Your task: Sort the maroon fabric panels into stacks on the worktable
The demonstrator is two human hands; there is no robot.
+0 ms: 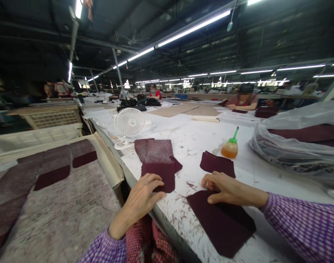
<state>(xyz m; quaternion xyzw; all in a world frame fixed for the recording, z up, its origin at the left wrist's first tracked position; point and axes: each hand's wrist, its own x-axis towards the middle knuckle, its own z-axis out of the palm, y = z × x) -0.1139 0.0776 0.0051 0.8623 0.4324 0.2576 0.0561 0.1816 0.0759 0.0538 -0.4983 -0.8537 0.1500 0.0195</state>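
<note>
My left hand (145, 193) rests at the near corner of a maroon fabric piece (160, 170), its fingers stretched and thumb apart. This piece lies on a small stack, with speckled greyish backs (158, 149) showing behind it. My right hand (224, 188) is over the top edge of a larger maroon panel (224, 226), fingers slightly bent and the thumb apart from them, touching the panel. Just beyond that hand lies a smaller maroon piece (218, 163). Both hands appear to grip nothing.
A white fan (130, 122) stands behind the stack, and a squeeze bottle of amber liquid (229, 148) is at right. Plastic-wrapped maroon material (300, 135) bulges at far right. Speckled pieces (53, 160) lie on a board to the left. A co-worker (243, 98) sits across the table.
</note>
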